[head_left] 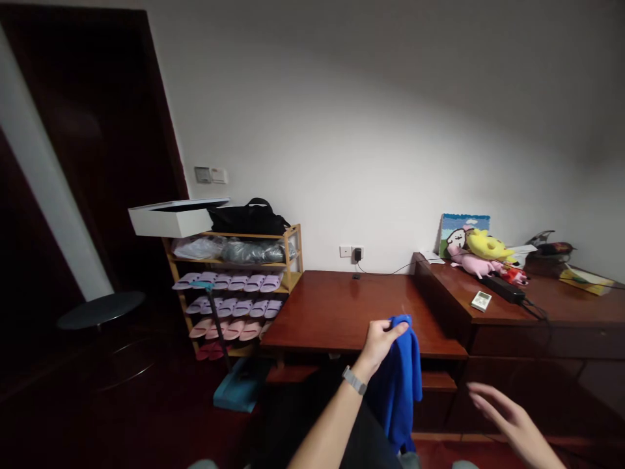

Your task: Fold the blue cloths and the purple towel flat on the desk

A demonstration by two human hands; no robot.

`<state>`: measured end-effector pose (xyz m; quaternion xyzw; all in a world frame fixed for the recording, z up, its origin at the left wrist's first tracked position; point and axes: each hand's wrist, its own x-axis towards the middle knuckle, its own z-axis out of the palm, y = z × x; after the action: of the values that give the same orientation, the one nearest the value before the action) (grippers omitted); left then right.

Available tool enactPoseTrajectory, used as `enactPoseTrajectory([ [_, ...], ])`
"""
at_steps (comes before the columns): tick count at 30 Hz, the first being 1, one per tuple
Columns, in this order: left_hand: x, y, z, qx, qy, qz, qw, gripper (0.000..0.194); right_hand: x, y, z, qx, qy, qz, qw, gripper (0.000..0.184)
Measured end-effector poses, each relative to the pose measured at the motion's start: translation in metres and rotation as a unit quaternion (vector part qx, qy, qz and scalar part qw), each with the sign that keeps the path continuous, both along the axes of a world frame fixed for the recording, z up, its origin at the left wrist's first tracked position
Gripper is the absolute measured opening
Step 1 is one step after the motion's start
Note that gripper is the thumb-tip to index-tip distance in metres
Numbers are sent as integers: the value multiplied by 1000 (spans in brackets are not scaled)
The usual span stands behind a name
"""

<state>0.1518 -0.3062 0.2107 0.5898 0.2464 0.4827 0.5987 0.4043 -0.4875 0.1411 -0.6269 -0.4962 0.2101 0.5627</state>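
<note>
A blue cloth [404,378] hangs in folds from my left hand [383,342], pinched at its top edge between thumb and fingers. That hand is raised over the front edge of the low reddish-brown wooden table [336,306], and the cloth drops down past the edge. A grey watch band circles my left wrist. Off to the right, my right hand [502,413] is held in the air in front of the dark wooden cabinet, fingers stretched out and holding nothing. It is apart from the cloth and slightly blurred.
Left of the table stands a wooden shoe rack [294,260] with slippers, a black bag [251,218] and a white box [168,221] on top. A blue dustpan [239,387] and round stool [101,309] are nearby. Plush toys [488,247] and a power adapter [502,288] lie on the cabinet.
</note>
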Motion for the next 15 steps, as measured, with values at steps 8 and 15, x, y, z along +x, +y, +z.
enactPoseTrajectory([
  [8, -19, -4, 76, 110, 49, -117, 986, 43, -79, 116, 99, 72, -5, 136, 988, 57],
  [15, -47, 34, 96, 109, 40, -66, 991, 42, -90, 136, 136, 144, 19, 9, 989, 51],
])
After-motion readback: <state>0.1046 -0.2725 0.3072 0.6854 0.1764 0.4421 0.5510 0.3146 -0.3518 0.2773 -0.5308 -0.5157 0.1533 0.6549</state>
